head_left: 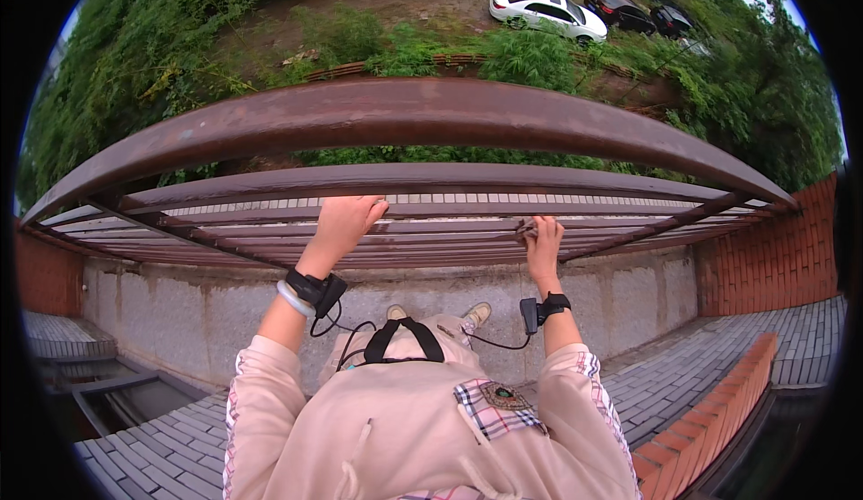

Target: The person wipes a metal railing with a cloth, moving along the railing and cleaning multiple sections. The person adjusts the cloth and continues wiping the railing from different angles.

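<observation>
My left hand [349,222] is closed around one of the brown metal bars of the railing [418,180], left of the middle. To its right, my right hand [545,238] grips a crumpled brown-grey cloth [526,229] against a lower bar. The broad top rail [431,112] curves across beyond both hands. Several parallel bars run below it, some with a wet-looking sheen. Each wrist bears a black strapped device with a cable, and a pale bangle [295,299] circles the left one. The fingertips of my left hand are partly hidden.
A concrete floor [256,321] lies under my feet, with red brick walls [762,251] at the sides. A low brick edge [715,412] stands at the lower right, a dark-framed window [128,392] at the lower left. Beyond the railing are bushes and parked cars [547,11].
</observation>
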`<state>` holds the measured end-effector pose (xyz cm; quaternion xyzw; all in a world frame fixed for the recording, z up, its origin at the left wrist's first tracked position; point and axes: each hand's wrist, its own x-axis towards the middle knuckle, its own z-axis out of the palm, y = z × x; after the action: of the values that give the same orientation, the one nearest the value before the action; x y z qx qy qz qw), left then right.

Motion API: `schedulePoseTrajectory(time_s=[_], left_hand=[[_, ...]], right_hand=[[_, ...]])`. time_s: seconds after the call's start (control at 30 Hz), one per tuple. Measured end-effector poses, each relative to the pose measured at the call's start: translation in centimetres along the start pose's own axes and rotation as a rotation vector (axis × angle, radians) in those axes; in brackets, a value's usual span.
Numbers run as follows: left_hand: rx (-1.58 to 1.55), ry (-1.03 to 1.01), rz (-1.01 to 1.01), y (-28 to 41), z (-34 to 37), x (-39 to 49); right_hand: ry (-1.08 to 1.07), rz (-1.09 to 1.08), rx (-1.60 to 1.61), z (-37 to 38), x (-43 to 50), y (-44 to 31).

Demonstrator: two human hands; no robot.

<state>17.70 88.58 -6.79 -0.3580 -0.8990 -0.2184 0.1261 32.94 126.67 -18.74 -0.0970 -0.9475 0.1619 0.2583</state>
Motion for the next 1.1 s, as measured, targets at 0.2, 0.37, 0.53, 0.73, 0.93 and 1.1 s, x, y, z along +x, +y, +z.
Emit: schedulePoseTrajectory(time_s=[0.2,0.37,0.53,0.73,0.93,1.1], left_hand=[[-0.010,-0.036,-0.030,0.4,0.2,0.4],[0.049,-0.136,-0.109,0.1,-0.6,0.1],[0.051,-0.034,-0.092,0.0,-0.4,-0.2],[0.047,-0.090,-0.172,-0.5,-0.5,-0.6],[0.066,-0.066,-0.072,5.2,1.0,3.4],[0.124,-0.521,-0.116,17.5,6.9,10.3]], right_hand=[[0.138,0.070,-0.016,3.4,0.8,-7.9],[-0.116,-0.232,0.143,4.7,-0.6,-11.9],[0.040,0.046,0.003,1.1,-0.6,-0.6],[0.153,0.252,-0.172,-4.8,0.6,14.3],[0.190,0.225,-0.129,-5.0,0.9,12.9],[-0.053,-0.105,0.080,-5.0,-0.1,12.6]])
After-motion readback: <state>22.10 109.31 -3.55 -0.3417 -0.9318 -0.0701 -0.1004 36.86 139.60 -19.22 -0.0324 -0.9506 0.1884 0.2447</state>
